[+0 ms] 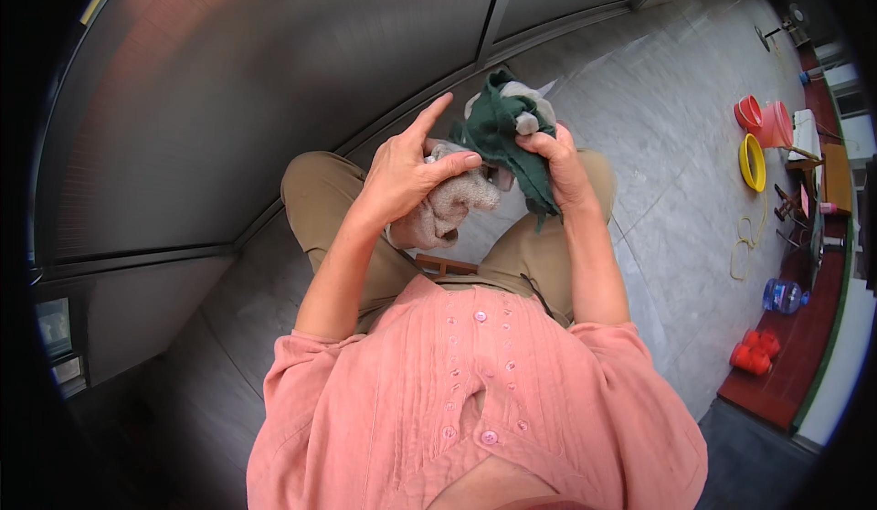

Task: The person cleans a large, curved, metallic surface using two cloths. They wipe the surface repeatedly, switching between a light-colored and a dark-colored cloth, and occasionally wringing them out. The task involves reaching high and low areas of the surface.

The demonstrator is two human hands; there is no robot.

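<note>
1. Nearest, the pink buttoned shirt [484, 364] filled the lower view, with khaki trousers [320, 201] beyond it.
2. The left hand [399, 176] had its index finger extended and its thumb against the beige terry rag [461, 195], above the lap. Its other fingers were mostly hidden; whether they gripped could not be told.
3. That rag seemed light, soft and unlikely to slip; its thick folds offered the surest hold.
4. Slightly farther out, the right hand [568, 176] pinched the dark green cloth [493, 126], thumb in front, bunched with an off-white cloth [539, 103]. The green one looked thinner and limp, best taken at its gathered edge, since its tail hung loose.
5. Well apart, on the grey floor [667, 144], stood pink buckets [776, 126].
</note>
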